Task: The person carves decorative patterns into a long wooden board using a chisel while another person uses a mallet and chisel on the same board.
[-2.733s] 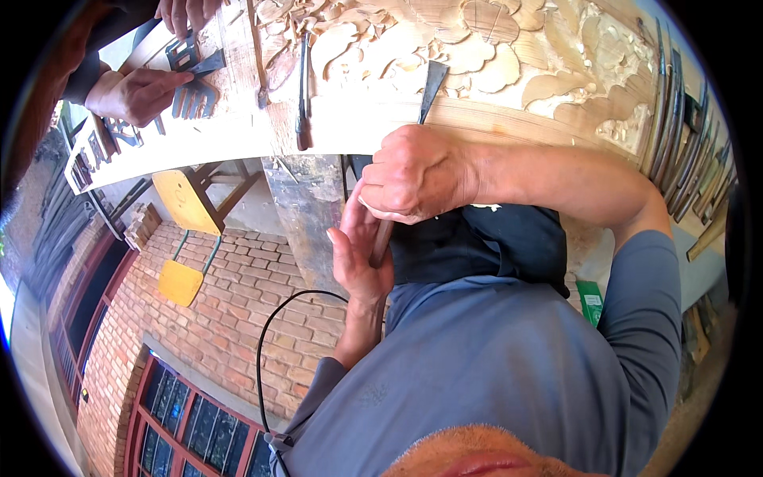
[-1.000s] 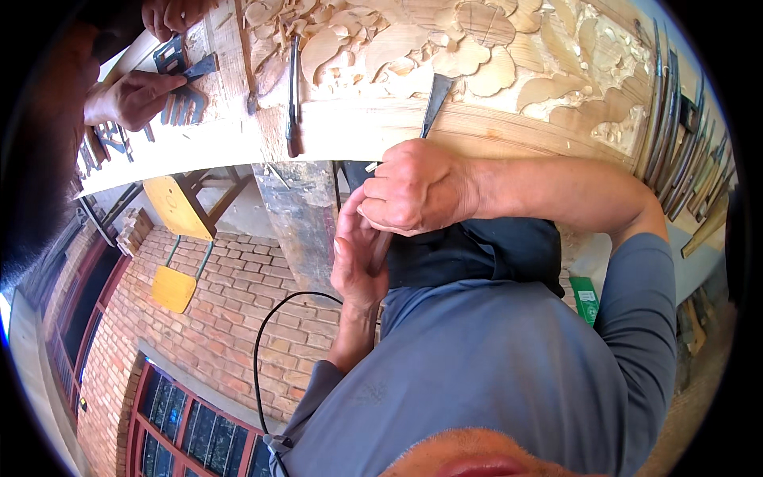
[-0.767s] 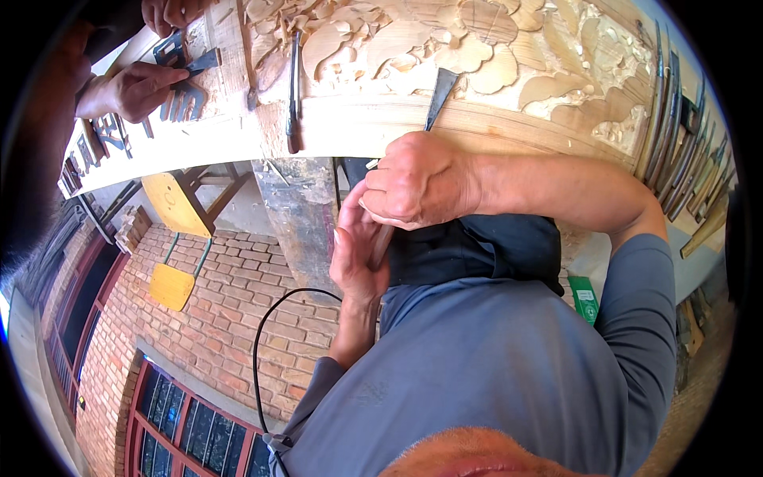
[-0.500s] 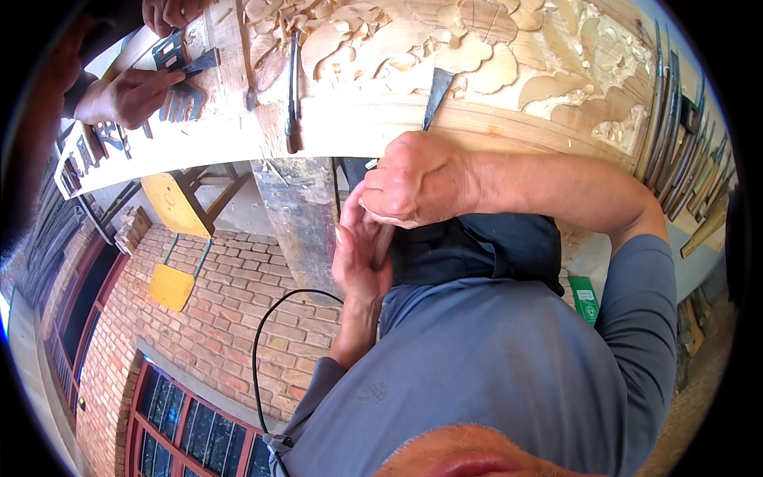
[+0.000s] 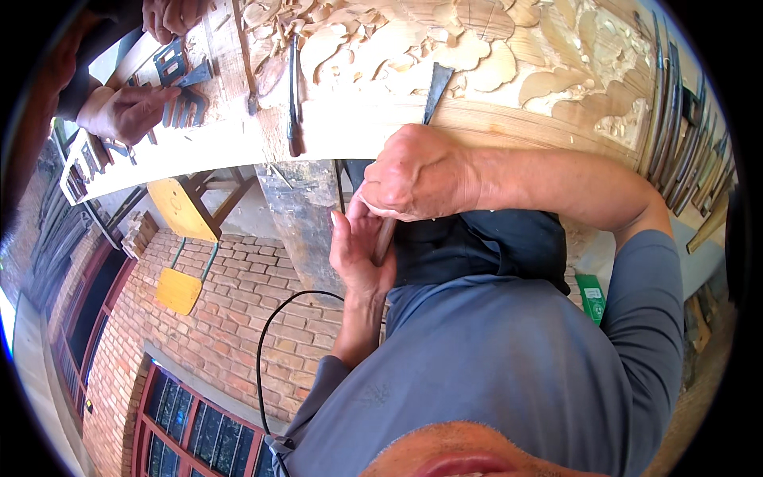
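Observation:
My right hand (image 5: 417, 175) is closed round a flat, flaring chisel (image 5: 437, 83) at the near edge of a carved wooden panel (image 5: 556, 119). The blade projects above the fist over the pale border. Below, my left hand (image 5: 358, 246) has the chisel's wooden handle (image 5: 384, 242) against its palm, thumb raised beside it, fingertips partly hidden behind the right fist. A narrow dark tool (image 5: 294, 95) lies on the wood further left.
Another person's hands (image 5: 131, 111) work with a blade among dark tools at the upper left. Many long chisels (image 5: 675, 135) line the right. A yellow chair (image 5: 179, 290), a worn post (image 5: 302, 222), a black cable (image 5: 262, 342) and a green box (image 5: 590, 298) are below.
My right fist and the chisel have moved slightly up. My left thumb stands a little further out. The co-worker's hand has shifted slightly.

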Tool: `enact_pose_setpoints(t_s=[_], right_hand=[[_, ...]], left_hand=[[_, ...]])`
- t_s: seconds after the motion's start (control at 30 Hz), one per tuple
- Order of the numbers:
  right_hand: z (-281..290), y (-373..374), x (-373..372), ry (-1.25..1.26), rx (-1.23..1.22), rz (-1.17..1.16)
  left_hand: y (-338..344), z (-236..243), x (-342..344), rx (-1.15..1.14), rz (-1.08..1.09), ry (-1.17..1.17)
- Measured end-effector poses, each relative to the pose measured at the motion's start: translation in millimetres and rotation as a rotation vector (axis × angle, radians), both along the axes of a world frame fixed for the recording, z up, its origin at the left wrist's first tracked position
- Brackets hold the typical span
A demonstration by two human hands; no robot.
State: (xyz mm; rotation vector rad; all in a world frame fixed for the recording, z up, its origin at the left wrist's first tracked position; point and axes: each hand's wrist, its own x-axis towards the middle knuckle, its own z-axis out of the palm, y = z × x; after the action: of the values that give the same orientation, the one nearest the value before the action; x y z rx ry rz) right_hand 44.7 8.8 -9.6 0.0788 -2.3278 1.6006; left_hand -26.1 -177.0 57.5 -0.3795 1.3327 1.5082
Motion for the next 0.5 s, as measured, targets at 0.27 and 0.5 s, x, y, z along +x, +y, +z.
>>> enact_pose_setpoints(t_s=[0.27,0.5], right_hand=[[-5,3,4,0.070,0.300,-0.041],[0,14,0,0.101,0.213,-0.151]], left_hand=[[6,1,-3,0.011,-0.050,-0.076],[26,5,2,0.013,0.028,-0.100]])
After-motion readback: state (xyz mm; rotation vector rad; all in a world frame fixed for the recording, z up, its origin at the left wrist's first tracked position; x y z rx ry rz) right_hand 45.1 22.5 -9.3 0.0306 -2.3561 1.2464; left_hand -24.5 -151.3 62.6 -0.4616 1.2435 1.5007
